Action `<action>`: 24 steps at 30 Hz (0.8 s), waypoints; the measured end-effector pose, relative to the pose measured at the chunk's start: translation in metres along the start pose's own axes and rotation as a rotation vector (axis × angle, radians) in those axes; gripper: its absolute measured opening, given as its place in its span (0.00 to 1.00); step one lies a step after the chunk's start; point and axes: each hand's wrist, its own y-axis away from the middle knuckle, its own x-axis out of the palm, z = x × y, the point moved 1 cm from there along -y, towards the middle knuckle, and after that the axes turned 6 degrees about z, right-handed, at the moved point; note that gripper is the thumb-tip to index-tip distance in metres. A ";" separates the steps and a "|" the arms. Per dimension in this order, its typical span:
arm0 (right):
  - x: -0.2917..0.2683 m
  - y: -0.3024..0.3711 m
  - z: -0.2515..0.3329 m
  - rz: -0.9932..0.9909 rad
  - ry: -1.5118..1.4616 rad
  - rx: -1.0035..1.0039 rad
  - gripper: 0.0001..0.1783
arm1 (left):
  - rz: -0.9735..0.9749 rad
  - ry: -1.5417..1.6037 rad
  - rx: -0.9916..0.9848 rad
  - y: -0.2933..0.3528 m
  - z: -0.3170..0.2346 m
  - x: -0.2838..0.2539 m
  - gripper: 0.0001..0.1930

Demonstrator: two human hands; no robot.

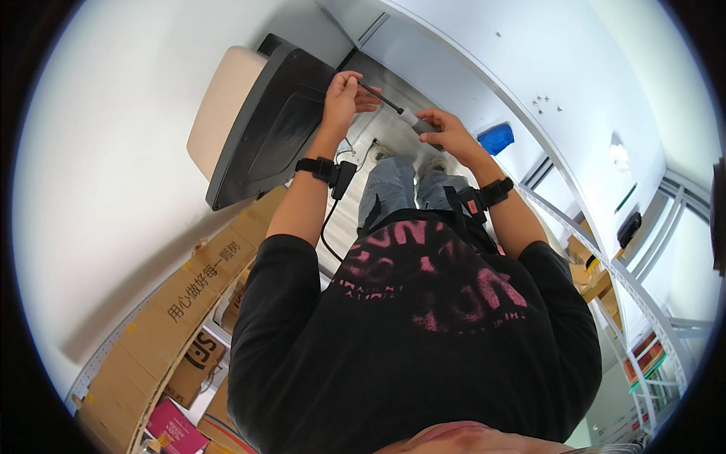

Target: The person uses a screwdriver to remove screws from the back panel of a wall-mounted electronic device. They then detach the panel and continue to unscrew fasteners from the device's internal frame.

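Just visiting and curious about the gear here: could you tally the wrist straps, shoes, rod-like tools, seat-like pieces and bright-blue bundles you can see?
Black wrist straps: 2
Shoes, partly hidden: 2
Rod-like tool: 1
Black-and-beige seat-like piece: 1
Bright-blue bundle: 1
Total: 7

There are two wristbands [316, 167] [496, 193], two shoes [380, 153] [433, 164], one rodlike tool [409, 116].

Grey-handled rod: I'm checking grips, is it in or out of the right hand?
In: the right hand holds its grey handle between thumb and fingers.
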 end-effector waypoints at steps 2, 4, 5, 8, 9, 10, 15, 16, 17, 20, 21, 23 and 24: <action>-0.010 0.016 -0.001 -0.027 -0.010 -0.024 0.26 | 0.053 -0.020 0.011 -0.005 0.001 0.016 0.10; -0.022 0.036 -0.002 -0.069 -0.035 -0.048 0.26 | 0.120 -0.035 0.023 -0.009 0.000 0.037 0.09; -0.028 0.047 -0.003 -0.095 -0.056 -0.060 0.25 | 0.157 -0.042 0.029 -0.012 -0.001 0.049 0.08; -0.046 0.083 -0.013 -0.177 -0.127 -0.097 0.25 | 0.259 -0.105 0.036 -0.019 -0.004 0.092 0.07; -0.054 0.096 -0.017 -0.208 -0.151 -0.114 0.25 | 0.295 -0.135 0.040 -0.023 -0.006 0.109 0.07; -0.062 0.109 -0.024 -0.228 -0.172 -0.123 0.24 | 0.342 -0.134 0.045 -0.026 -0.007 0.125 0.06; -0.082 0.174 -0.044 -0.405 -0.258 -0.159 0.22 | 0.404 -0.246 0.154 -0.036 -0.013 0.206 0.05; -0.085 0.183 -0.053 -0.445 -0.232 -0.199 0.22 | 0.381 -0.303 0.215 -0.040 -0.015 0.218 0.06; -0.088 0.192 -0.060 -0.482 -0.205 -0.237 0.22 | 0.356 -0.357 0.278 -0.044 -0.015 0.229 0.07; -0.093 0.216 -0.073 -0.494 -0.239 -0.175 0.22 | 0.231 -0.738 0.679 -0.052 -0.007 0.246 0.04; -0.094 0.221 -0.080 -0.499 -0.250 -0.168 0.22 | 0.194 -0.864 0.830 -0.051 -0.005 0.251 0.03; -0.097 0.224 -0.088 -0.516 -0.283 -0.163 0.22 | 0.137 -0.931 0.862 -0.050 0.000 0.258 0.03; -0.098 0.225 -0.090 -0.514 -0.308 -0.168 0.22 | 0.106 -0.964 0.875 -0.049 0.002 0.260 0.04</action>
